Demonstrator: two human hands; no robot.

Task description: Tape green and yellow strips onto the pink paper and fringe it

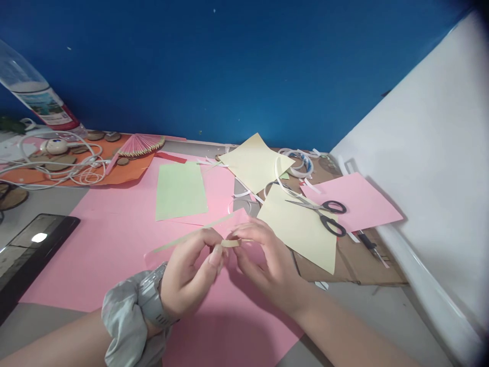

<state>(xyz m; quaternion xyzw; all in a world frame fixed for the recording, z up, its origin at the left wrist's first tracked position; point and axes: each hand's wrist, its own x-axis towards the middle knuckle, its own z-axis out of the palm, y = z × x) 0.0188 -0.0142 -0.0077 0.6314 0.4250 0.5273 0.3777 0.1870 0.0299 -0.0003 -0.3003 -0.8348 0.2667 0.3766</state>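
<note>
My left hand (193, 278) and my right hand (267, 262) meet at the centre, both closed in a pinch. Between the fingertips is a small pale yellow paper strip (231, 243), its ends hidden by the fingers. Just behind the hands a smaller piece of pink paper with a greenish band (183, 240) along its edge shows in part. Beneath everything lies a large pink sheet (107, 244). A light green sheet (181, 191) rests on it beyond my left hand. Black-handled scissors (321, 210) lie on a pale yellow sheet (305, 239) right of my right hand.
Another yellow sheet (255, 162), tape rolls (301, 164) and a pink sheet (355, 201) lie over cardboard (351, 265) at right, with a cutter (369, 242). Leftward are a folded pink fan (143, 145), white cables (87, 168), a bottle (46, 99) and a black phone-like device (34, 255).
</note>
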